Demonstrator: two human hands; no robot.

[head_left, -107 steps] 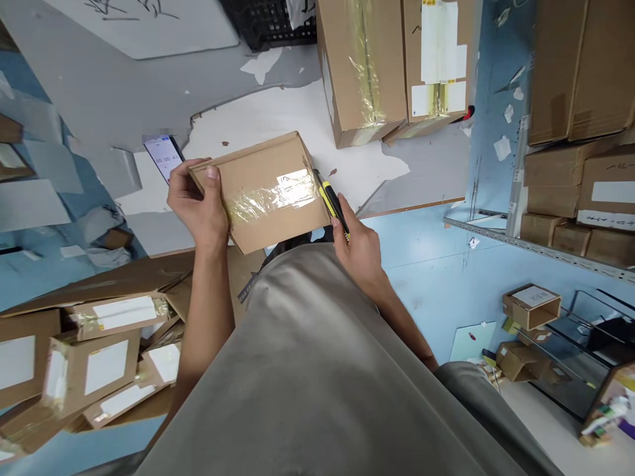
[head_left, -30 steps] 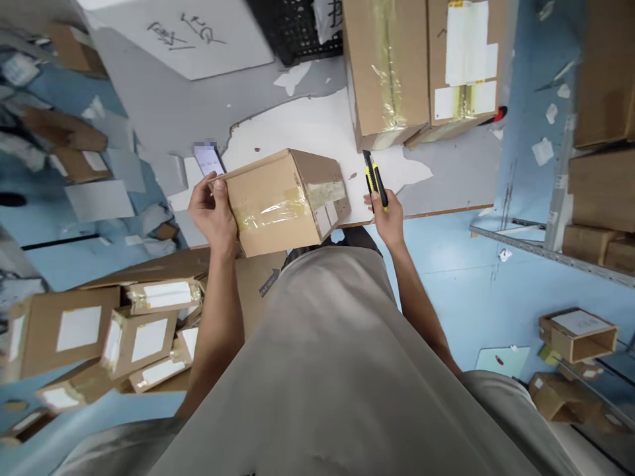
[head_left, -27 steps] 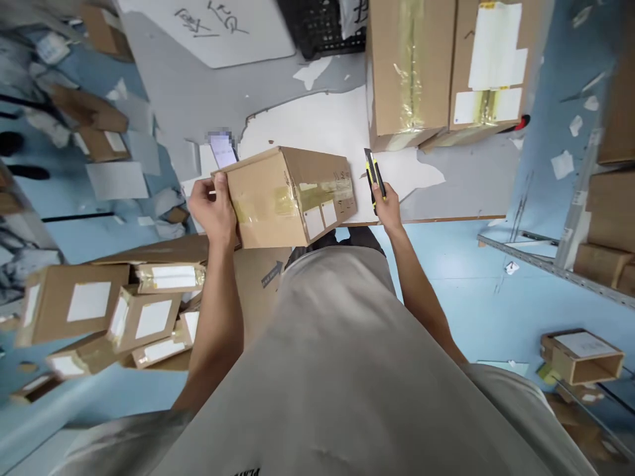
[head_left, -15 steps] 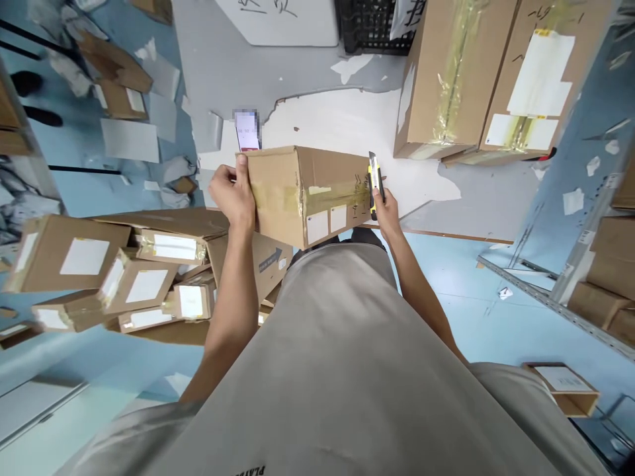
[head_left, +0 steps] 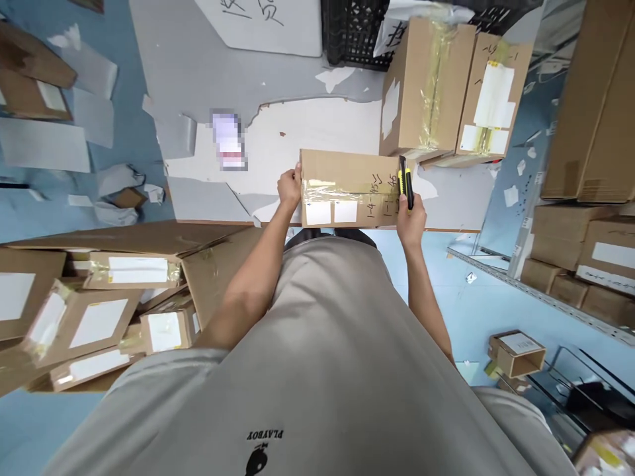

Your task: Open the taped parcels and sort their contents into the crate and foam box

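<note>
A long cardboard box (head_left: pixel 342 173) lies across the near part of the table in front of me, its taped, labelled and handwritten face turned up. My left hand (head_left: pixel 290 188) grips its left end, the fingers partly hidden behind the edge. At the right end my right hand (head_left: pixel 411 218) holds a yellow and black utility knife (head_left: pixel 405 184) upright against the box; whether its blade is out I cannot tell. Those right fingers also rest by the box's edge. A phone (head_left: pixel 228 140), blurred out, lies on the table to the left of the box.
Two taped cartons (head_left: pixel 429 86) stand at the right back, beside a black plastic crate (head_left: pixel 350 33). A big open carton (head_left: pixel 208 258) filled with smaller boxes is at my left. Metal shelving (head_left: pixel 546 294) with boxes stands right. Paper scraps litter the blue floor (head_left: pixel 446 291).
The box has moved right and turned, so its left end no longer shows and its labelled face points up. Both hands moved right with it; the view has shifted too.
</note>
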